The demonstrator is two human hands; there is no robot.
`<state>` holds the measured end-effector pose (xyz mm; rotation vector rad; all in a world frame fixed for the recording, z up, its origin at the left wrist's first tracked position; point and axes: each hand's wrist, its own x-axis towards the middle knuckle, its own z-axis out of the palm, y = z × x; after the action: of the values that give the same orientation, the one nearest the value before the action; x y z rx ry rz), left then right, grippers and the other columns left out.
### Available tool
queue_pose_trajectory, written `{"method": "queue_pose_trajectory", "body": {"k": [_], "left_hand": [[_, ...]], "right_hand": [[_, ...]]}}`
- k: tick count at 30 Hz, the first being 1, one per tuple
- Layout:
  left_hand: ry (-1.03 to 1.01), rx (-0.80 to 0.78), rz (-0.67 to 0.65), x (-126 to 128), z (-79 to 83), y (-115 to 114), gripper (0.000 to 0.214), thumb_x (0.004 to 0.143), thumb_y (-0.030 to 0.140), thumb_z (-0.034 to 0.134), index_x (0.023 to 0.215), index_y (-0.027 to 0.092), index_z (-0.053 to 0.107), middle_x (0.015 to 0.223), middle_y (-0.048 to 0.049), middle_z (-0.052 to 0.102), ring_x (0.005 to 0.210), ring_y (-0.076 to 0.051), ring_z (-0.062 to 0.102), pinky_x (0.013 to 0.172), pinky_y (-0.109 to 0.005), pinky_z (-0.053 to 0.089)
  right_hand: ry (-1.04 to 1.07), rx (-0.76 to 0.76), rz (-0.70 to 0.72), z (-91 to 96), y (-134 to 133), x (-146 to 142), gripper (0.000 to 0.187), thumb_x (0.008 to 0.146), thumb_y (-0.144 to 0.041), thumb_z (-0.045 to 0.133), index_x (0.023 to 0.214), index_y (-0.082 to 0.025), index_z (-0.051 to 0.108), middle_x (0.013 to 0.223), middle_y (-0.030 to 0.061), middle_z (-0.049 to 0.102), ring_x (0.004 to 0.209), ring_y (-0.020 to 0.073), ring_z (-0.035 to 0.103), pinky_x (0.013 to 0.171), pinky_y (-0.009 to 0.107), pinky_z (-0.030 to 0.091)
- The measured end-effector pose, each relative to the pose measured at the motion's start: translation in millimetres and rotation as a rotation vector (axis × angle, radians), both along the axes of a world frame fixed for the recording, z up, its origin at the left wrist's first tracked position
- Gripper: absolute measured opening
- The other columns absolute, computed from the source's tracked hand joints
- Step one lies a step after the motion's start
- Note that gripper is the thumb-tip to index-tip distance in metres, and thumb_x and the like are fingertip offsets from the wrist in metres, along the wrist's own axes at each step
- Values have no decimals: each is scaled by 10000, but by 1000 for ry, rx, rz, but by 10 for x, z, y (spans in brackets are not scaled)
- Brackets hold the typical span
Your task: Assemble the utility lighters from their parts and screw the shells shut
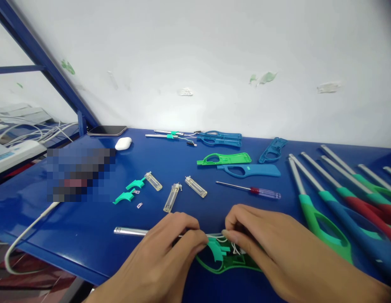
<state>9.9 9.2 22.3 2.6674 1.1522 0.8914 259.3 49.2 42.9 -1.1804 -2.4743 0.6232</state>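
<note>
Lead: Where do we place the work item?

Second: We find the green half-shell [235, 261] open side up on the near part of the blue table [170, 158], below and between the hands. The teal trigger [216, 249] sits at its finger loop. White wires [216, 235] run along the upper side, and the metal tube [130, 231] points out to the left; its inner end is hidden.

Lead: State of the grip?

Second: We record the right hand [267, 240] with thumb and index tips brought together on the wires, directly above the shell. The left hand [165, 248] lies across the tube, its fingers bent close together just beside the loop; what it has hold of, we cannot tell.

Lead: Which step, in our judgement?

Second: Laying the wires into the open shell. We consider that the next move calls for a light pinch, slack tucked inside the rim, with trigger and tube kept steady.

Lead: Surroundings?

Second: Beyond the hands we note three clear plastic tanks [172, 198] and a screwdriver [264, 193]; to the right, a row of assembled lighters [368, 212].
</note>
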Motion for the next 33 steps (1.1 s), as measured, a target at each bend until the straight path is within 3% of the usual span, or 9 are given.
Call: {"method": "queue_pose_trajectory", "body": {"k": [5, 14, 21, 27, 33], "left_hand": [[7, 8, -5, 29, 21, 13, 315, 1148, 98, 426, 1089, 151, 731, 1002, -62, 745, 962, -192, 708, 935, -310, 609], [-25, -36, 6, 3, 1, 7, 314, 1065, -6, 495, 1163, 164, 740, 1082, -80, 728, 936, -183, 707, 955, -327, 633], [-9, -6, -1, 35, 37, 22, 276, 1117, 53, 457, 1119, 153, 715, 1012, -71, 741, 917, -194, 701, 907, -334, 629], [0, 33, -14, 97, 119, 27, 258, 1142, 73, 433, 1095, 139, 678, 999, -62, 760, 917, -200, 689, 917, -348, 611], [-11, 0, -3, 55, 61, 29, 271, 1125, 78, 468, 1073, 148, 724, 983, -71, 707, 919, -205, 674, 907, -353, 619]], "right_hand": [[-73, -7, 7, 38, 5, -39, 260, 1006, -62, 585, 842, -263, 606, 760, -16, 713, 640, 197, 722, 524, 309, 483], [-118, -40, 74, -52, 0, 4, 216, 1081, -128, 517, 958, -251, 646, 902, 20, 725, 780, 234, 750, 640, 371, 573], [-100, 92, 94, -143, -46, 69, 218, 1083, -122, 468, 1064, -256, 639, 986, 41, 734, 886, 262, 780, 624, 375, 582], [-114, 178, 116, -167, -75, 89, 254, 1097, -128, 404, 1058, -256, 620, 933, 37, 721, 815, 256, 777, 596, 382, 590], [-94, 261, 146, -166, -60, 130, 293, 1048, -83, 430, 1109, -250, 663, 1014, 74, 801, 913, 277, 823, 591, 356, 624]]}}
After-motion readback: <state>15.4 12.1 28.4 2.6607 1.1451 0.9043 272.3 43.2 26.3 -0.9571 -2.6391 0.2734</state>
